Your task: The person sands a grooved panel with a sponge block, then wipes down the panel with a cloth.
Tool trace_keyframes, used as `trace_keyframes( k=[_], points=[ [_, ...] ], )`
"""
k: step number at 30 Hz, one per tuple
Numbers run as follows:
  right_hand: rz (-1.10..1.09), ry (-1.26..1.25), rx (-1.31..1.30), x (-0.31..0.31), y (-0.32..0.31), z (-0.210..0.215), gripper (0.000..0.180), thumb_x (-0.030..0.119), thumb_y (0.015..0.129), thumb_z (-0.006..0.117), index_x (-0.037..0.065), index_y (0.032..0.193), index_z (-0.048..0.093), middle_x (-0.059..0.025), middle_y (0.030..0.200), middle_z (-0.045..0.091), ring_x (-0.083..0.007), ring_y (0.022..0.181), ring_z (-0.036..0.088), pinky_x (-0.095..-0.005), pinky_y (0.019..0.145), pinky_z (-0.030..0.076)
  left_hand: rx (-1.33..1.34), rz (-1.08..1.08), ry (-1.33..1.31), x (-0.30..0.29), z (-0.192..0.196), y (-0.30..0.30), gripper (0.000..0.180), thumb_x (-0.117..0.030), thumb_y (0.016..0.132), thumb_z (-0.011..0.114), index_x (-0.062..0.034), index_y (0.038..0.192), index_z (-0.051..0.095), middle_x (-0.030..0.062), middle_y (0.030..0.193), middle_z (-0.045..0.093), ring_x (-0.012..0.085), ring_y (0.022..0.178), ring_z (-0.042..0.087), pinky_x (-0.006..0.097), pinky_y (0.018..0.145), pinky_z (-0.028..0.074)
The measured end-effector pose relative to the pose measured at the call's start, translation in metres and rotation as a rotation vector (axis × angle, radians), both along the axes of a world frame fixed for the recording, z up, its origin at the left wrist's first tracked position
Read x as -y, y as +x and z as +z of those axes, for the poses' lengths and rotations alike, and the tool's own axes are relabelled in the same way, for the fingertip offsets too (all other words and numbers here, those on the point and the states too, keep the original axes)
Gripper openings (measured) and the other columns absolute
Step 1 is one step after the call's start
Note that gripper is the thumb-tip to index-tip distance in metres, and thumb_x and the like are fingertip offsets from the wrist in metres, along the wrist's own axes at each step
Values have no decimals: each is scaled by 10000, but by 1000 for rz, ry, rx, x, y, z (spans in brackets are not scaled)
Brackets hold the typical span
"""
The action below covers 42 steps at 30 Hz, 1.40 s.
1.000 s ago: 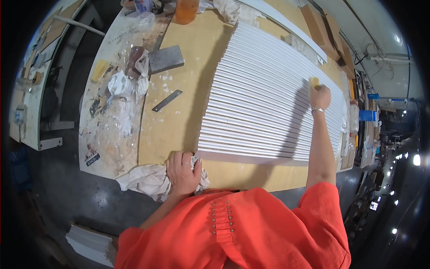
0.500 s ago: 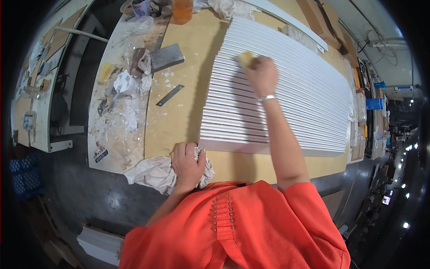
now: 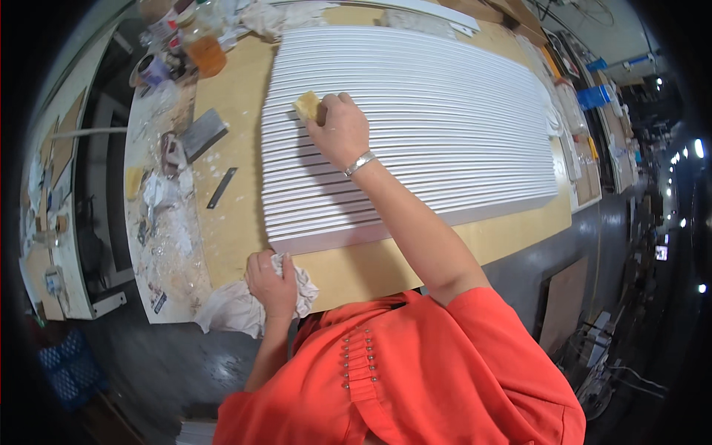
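My right hand (image 3: 341, 132) grips a small yellow sponge-like pad (image 3: 308, 106) between thumb and fingers. The pad is at the top of a wide panel of white ribbed strips (image 3: 445, 126), near its far left part. The strips run left to right, with dark gaps between them. At the near edge of the table, my left hand (image 3: 271, 285) is closed over a crumpled white cloth (image 3: 230, 308). That hand is just off the panel's near left corner.
Left of the panel lie a flat dark metal strip (image 3: 222, 188) and a grey block (image 3: 203, 135). A jar of orange liquid (image 3: 205, 53) stands at the far left. Crumpled plastic and rags litter the table's left side. A long white strip (image 3: 415, 9) lies along the back.
The view has shifted right, so the panel and table appear farther left. My right hand keeps the pad near the panel's left end; my left hand stays on the cloth.
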State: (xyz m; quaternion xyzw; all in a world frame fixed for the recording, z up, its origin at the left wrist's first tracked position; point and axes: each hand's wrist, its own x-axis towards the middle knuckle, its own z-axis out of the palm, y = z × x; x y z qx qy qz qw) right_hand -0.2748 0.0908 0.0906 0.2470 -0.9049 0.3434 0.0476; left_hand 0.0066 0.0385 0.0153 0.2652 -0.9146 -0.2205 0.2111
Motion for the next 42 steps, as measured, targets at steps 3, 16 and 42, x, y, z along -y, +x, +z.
trace_keyframes(
  k=[3, 16, 42],
  points=[
    [-75, 57, 1, -48, -30, 3, 235, 200, 739, 704, 7, 855, 635, -166, 884, 601, -349, 784, 620, -439, 699, 528, 0, 24, 4, -2, -3, 0, 256, -192, 816, 679, -20, 958, 555, 161, 887, 546, 384, 832, 541, 476, 716, 402],
    [-561, 330, -10, -399, -225, -3, 329, 291, 692, 678, -3, 838, 703, -219, 874, 692, -369, 832, 675, -442, 755, 526, 19, 50, -16, -6, -11, -1, 197, -102, 816, 583, -6, 986, 552, 174, 906, 544, 385, 851, 537, 450, 752, 417],
    [-450, 216, 42, -383, -295, 0, 273, 250, 757, 701, 5, 874, 674, -202, 911, 672, -369, 852, 660, -454, 742, 525, 139, 130, -142, -11, -16, -4, 319, -58, 777, 492, 59, 1072, 517, 255, 946, 506, 454, 901, 492, 466, 810, 402]
  ],
)
